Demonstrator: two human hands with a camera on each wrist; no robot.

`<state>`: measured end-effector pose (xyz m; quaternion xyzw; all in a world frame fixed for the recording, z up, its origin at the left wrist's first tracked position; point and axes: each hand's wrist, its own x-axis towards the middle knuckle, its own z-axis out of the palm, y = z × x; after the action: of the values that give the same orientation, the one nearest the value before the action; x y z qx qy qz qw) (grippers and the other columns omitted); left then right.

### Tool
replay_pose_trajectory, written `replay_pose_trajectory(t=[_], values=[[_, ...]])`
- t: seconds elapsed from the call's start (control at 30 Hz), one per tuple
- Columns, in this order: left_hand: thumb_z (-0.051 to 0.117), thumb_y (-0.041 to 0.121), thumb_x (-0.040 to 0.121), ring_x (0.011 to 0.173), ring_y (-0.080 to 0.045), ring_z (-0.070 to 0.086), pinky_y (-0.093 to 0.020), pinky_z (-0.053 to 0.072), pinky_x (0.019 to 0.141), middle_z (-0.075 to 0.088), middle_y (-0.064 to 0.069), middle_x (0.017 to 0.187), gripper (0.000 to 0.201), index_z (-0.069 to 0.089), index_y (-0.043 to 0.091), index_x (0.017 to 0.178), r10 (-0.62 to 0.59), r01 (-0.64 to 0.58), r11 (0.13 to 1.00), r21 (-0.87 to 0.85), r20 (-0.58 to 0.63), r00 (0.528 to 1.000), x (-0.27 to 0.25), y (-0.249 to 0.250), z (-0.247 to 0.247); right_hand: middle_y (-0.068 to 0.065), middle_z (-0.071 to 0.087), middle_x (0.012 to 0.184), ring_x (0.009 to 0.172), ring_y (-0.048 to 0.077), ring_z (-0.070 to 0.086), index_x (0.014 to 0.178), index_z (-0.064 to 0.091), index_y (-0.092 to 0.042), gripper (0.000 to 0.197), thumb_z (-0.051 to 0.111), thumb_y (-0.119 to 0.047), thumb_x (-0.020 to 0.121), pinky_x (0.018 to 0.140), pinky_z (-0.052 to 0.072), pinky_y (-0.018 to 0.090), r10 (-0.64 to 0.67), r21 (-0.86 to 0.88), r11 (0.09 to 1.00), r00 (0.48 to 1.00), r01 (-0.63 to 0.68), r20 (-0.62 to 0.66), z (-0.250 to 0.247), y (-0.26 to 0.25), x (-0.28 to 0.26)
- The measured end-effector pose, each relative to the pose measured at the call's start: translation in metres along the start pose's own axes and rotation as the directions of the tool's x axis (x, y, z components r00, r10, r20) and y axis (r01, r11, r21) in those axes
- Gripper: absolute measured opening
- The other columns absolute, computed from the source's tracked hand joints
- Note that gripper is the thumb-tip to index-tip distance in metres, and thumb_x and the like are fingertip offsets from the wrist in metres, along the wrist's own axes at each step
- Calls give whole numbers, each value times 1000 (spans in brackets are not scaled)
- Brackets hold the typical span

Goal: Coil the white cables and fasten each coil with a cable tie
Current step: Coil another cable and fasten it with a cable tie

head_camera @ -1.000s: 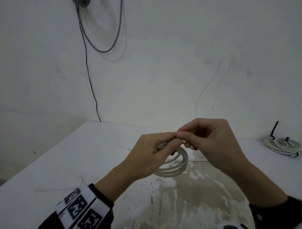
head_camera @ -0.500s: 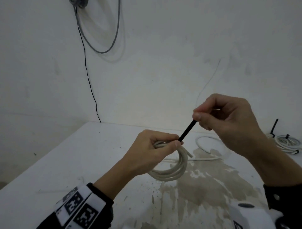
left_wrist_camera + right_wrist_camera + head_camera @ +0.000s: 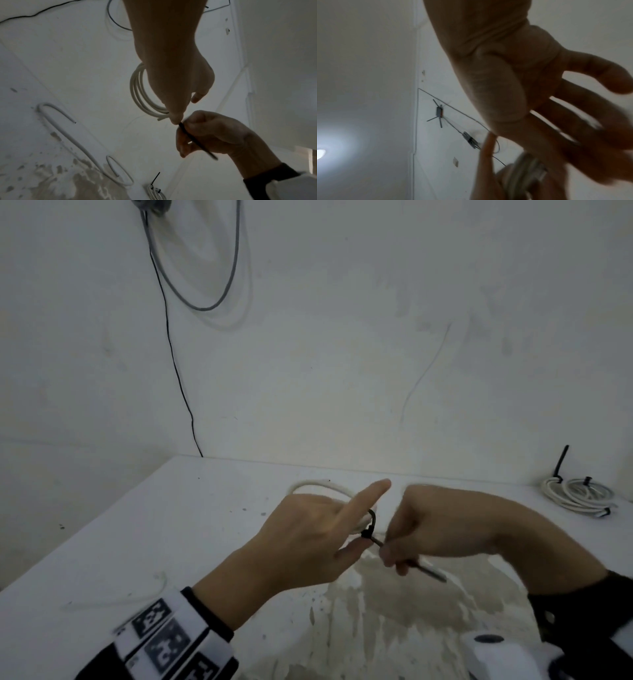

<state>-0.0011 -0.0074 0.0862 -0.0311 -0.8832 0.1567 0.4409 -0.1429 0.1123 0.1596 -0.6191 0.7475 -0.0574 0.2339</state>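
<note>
Where the black cable tie (image 3: 404,556) loops round the white cable coil (image 3: 139,94), its free tail runs as a straight line from the coil down and toward the person's right, ending in a blurred tip past the right hand (image 3: 442,529). The coil itself is held above the table (image 3: 144,529), its rings standing on edge and hanging from the left hand (image 3: 308,539). That hand pinches the coil at the tie's head between thumb and a lower finger, while its index finger sticks out straight. The right hand is curled round the tie's tail, just beside the left thumb. On the table beneath lies a loose white cable (image 3: 68,136), bent in a long hairpin. Near the far right corner sits a finished coil (image 3: 579,494) with black ties on it. A grey wire loop (image 3: 205,268) hangs on the wall behind.
</note>
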Motion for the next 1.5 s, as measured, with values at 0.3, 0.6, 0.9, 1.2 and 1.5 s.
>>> replay_pose_trajectory(t=[0.3, 0.6, 0.9, 1.2, 1.5], values=[[58, 23, 87, 46, -12, 53, -26, 37, 38, 59, 7, 56, 11, 63, 25, 96, -1, 3, 1000, 17, -116, 993, 6, -9, 1, -6, 17, 35, 35, 8, 12, 46, 32, -18, 40, 36, -7, 85, 40, 10, 16, 35, 943, 332, 999, 25, -38, 28, -5, 11], [43, 24, 92, 52, -11, 63, -26, 41, 38, 71, 10, 73, 28, 70, 22, 95, -94, 60, 974, -219, -149, 984, 6, -13, 15, -4, 12, 41, 36, 8, 9, 47, 21, -20, 45, 39, -8, 86, 41, 9, 15, 226, 955, 135, 930, 266, -291, 52, -24, 3], [52, 21, 83, 38, -10, 39, -23, 36, 36, 58, 9, 51, 16, 56, 29, 97, -132, 93, 941, -324, -100, 986, 10, -11, 13, -4, 12, 43, 37, 8, 8, 43, 26, -21, 49, 39, -6, 89, 39, 10, 14, 219, 929, 160, 905, 335, -364, 57, -24, 2], [54, 34, 90, 49, -8, 47, -13, 37, 52, 61, 8, 61, 27, 65, 21, 111, -418, 441, 739, -509, 167, 893, 17, -10, 14, 0, 30, 37, 35, 12, 26, 53, 41, -12, 48, 37, -33, 96, 37, 28, 22, 150, 945, 61, 933, 322, -328, 36, -5, 14], [50, 31, 95, 36, -8, 20, -17, 21, 38, 26, 7, 42, 38, 65, -3, 90, -786, 569, -342, -748, 560, 263, 27, 1, 18, 2, 63, 100, 81, 8, 62, 132, 49, -29, 40, 55, -30, 92, 68, 51, 24, 147, 374, 914, 730, 159, -668, 53, 15, 28]])
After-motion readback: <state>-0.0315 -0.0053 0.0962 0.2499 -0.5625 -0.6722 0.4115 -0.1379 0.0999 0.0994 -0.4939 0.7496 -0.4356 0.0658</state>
